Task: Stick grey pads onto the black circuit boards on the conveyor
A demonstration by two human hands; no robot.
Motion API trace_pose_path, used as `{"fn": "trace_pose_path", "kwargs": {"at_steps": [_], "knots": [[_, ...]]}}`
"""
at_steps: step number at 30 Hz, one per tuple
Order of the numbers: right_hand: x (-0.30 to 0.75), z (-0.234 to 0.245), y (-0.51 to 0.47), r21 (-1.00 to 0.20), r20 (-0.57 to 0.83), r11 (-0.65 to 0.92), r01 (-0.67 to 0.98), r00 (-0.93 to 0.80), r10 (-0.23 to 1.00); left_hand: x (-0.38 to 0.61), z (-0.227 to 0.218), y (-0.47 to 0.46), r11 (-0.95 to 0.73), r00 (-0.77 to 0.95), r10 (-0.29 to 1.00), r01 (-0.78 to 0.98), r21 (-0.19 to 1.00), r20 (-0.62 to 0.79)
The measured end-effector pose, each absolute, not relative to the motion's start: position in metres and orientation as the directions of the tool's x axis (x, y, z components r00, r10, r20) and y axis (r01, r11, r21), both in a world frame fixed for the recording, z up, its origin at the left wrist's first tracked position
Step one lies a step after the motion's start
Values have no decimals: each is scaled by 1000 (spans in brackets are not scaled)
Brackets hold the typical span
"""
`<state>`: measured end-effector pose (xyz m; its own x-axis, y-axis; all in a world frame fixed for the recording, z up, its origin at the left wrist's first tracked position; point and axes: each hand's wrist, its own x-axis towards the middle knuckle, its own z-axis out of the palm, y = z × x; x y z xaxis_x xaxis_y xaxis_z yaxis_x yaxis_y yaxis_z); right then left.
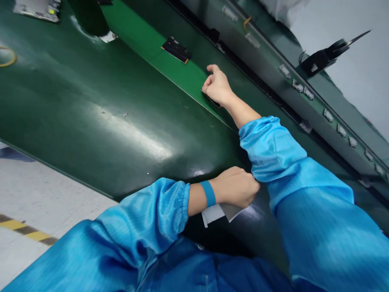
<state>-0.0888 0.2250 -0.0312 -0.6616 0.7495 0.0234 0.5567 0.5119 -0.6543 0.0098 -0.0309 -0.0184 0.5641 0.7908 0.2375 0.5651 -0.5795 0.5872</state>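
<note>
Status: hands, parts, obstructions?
Right hand at dark panel on green strip, grip unclear. Left hand curled over pale sheet, grip hidden. Second panel lies apart; no obstruction seen.

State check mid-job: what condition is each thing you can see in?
Left hand: curled over the pale sheet; grip hidden
Right hand: one finger extended, at the dark piece
Dark piece: mostly covered by the right hand
Pale sheet: partly covered
Black panel: flat on the green strip, untouched
Wristband: around the left wrist
Right sleeve: bunched on the forearm
</note>
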Motion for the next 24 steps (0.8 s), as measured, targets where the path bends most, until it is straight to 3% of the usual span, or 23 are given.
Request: {"fn": "trace_pose_path", "kwargs": {"at_steps": [13,24], "knots": [[-60,-25,217,-664,-29,442,602,-612,790,10,-17,-31,-585,594,777,554,593,211],[-44,-45,215,-554,108,567,609,-623,775,13,-20,-32,-594,577,779,555,583,244]]}}
